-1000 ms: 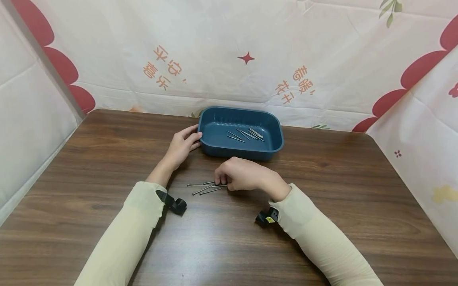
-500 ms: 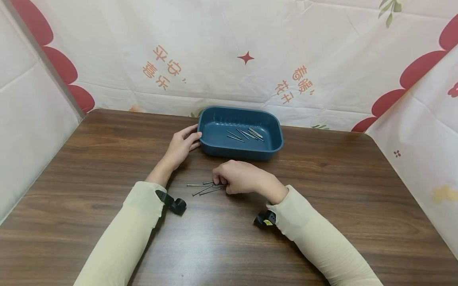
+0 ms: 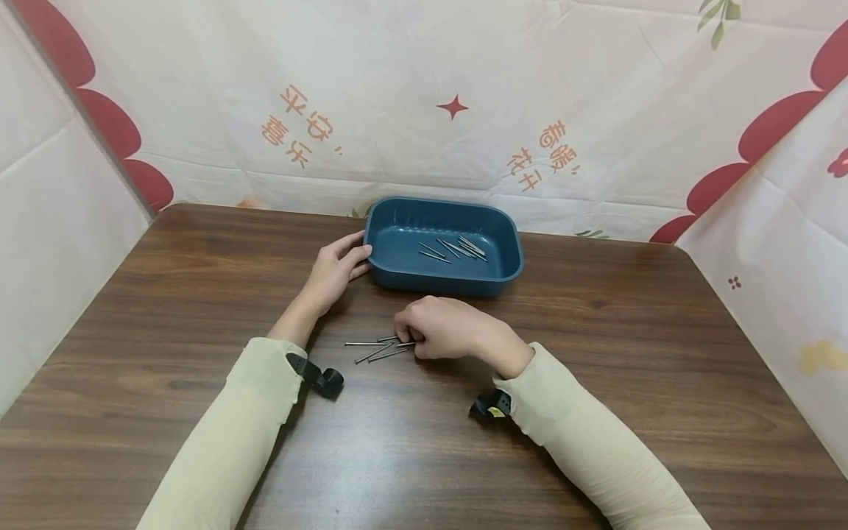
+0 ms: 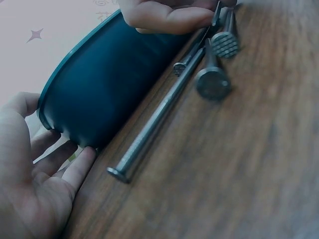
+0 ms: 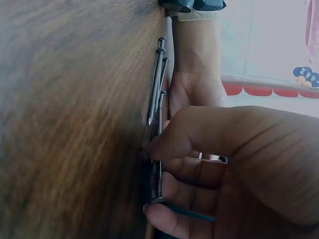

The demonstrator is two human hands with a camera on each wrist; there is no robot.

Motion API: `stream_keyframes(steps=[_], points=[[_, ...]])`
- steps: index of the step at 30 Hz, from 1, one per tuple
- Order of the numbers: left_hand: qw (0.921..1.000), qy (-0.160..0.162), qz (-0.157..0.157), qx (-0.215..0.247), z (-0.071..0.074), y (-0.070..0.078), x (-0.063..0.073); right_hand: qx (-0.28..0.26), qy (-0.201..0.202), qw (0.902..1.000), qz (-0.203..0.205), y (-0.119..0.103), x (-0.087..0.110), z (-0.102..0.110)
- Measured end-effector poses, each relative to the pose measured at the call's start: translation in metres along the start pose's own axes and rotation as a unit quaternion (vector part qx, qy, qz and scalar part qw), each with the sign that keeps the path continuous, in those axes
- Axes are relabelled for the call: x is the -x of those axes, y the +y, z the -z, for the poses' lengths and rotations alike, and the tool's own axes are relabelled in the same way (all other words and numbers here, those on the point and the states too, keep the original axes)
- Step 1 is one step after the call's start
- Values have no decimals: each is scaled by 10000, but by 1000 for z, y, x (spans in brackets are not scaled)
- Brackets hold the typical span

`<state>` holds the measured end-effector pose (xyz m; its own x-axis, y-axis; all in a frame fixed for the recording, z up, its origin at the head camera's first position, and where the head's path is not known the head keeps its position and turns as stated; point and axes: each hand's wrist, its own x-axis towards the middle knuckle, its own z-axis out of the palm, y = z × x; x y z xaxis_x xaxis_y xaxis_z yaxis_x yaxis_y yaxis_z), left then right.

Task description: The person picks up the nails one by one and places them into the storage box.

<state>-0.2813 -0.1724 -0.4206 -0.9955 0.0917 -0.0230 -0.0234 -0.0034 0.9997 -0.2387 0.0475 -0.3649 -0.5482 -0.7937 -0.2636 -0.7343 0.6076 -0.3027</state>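
Note:
My left hand (image 3: 331, 274) rests against the left end of a blue rectangular tray (image 3: 437, 283), its fingers spread along the outer wall and the thumb at the rim. Several thin nails (image 3: 464, 249) lie inside the tray. In front of it, on the table, my right hand (image 3: 450, 327) pinches a nail (image 5: 159, 181) between thumb and fingers; the head of that nail shows in the right wrist view. Several more loose nails (image 4: 149, 129) lie crossed in a small pile under and beside the right fingertips, most heads pointing left in the head view.
The brown wooden table (image 3: 199, 309) runs back to a white printed cloth (image 3: 397, 132), close behind the tray. Black wrist cameras are strapped on the left sleeve (image 3: 258, 390) and the right sleeve (image 3: 563, 405).
The right hand has shifted slightly toward the near side and stays low at the pile. The left hand and tray have not visibly moved.

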Motion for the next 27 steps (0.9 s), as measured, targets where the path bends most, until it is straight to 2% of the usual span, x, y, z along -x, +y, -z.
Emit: stream_keyframes(steps=[9, 17, 27], points=[[10000, -4, 15, -66, 0, 2, 1, 11, 168, 9997, 159, 0, 1, 2], [10000, 10, 11, -66, 0, 0, 0, -197, 296, 9981, 506, 2, 4, 8], [10000, 9, 3, -65, 0, 0, 0, -394, 174, 9982, 420, 3, 5, 10]])
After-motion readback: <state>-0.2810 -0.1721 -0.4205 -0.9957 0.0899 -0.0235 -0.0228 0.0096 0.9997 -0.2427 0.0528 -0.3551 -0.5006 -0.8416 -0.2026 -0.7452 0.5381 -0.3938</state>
